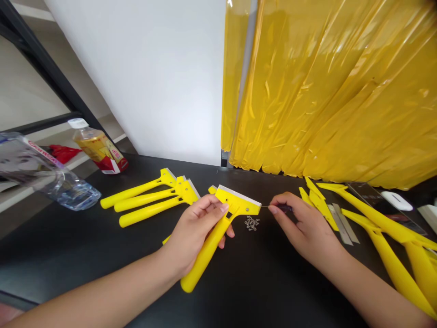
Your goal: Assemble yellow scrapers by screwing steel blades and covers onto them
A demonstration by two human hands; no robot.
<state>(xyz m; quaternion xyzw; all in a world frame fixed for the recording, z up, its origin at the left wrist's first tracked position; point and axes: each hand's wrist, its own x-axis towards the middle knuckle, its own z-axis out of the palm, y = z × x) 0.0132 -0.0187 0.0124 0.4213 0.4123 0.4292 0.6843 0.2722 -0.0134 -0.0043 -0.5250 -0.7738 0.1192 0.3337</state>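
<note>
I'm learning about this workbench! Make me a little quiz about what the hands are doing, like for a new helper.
1. What does the left hand hold?
A: a yellow scraper
B: a water bottle
C: a loose blade

2. True or false: the little screws lie between the two hands.

3. Fill the gap: the right hand holds a small ____.

Key: 1 A; 2 true; 3 screwdriver
</note>
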